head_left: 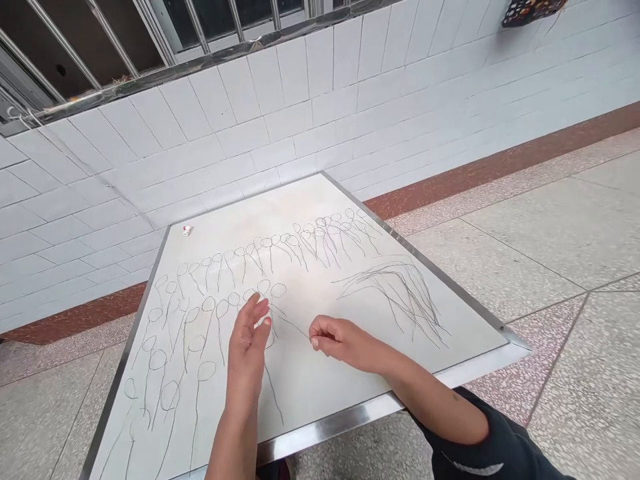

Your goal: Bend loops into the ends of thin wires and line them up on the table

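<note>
A pale worktop (290,207) with a metal edge (345,419) stands close to a wall of white tiles (280,120). Over the wall's upper left runs a window with upright metal bars (111,37) above a dark, worn sill (200,63). A dark, patterned object (533,10) shows at the top right, cut off by the frame. A reddish-brown band (500,162) follows the foot of the wall, and the speckled floor (510,220) is divided by thin lines into grey and pinkish areas.

Across the worktop lie many thin looped strands (219,263), each with a round loop and a long tail; they form a row across the middle and more rows at the left. A loose bundle of plain strands (400,287) bends in an arc on the right side. Near the far left corner sits a small red-and-white item (187,231).

The right hand (345,341), below a dark sleeve (480,440), pinches the end of a single strand (290,323) between thumb and curled fingers. The left hand (249,337) is half open, fingers loosely bent and thumb apart; whether it touches that strand cannot be told.
</note>
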Tool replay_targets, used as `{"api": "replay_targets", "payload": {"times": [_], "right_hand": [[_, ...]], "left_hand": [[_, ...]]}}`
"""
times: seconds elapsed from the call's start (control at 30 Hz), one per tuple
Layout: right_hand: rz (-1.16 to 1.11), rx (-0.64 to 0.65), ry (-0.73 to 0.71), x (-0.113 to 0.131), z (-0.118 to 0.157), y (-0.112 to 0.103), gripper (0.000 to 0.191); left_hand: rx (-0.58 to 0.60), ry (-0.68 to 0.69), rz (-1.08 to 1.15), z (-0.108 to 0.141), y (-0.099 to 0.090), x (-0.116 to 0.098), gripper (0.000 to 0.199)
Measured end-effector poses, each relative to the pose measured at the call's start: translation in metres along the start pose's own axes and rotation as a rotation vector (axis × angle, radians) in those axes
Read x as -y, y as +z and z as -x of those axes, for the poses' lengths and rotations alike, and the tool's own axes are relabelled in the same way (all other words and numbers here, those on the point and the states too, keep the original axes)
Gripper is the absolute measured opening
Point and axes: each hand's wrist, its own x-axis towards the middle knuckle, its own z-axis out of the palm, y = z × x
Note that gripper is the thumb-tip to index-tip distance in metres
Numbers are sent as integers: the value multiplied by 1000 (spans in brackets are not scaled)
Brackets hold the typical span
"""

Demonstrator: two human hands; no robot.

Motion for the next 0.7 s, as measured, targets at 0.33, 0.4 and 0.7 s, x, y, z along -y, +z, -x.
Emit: {"api": "replay_targets", "payload": {"times": [0.33,0.4,0.7], "right_hand": [[-491,251,-28,-4,-7,-1,23],[-388,269,-56,-3,-6,-3,22],[-125,-95,-85,2,-4,-6,22]], "left_hand": [[54,-78,129,-16,6,-2,37],[24,-64,41,-15,7,-3,39],[-36,86,-258,-3,19,5,33]]}}
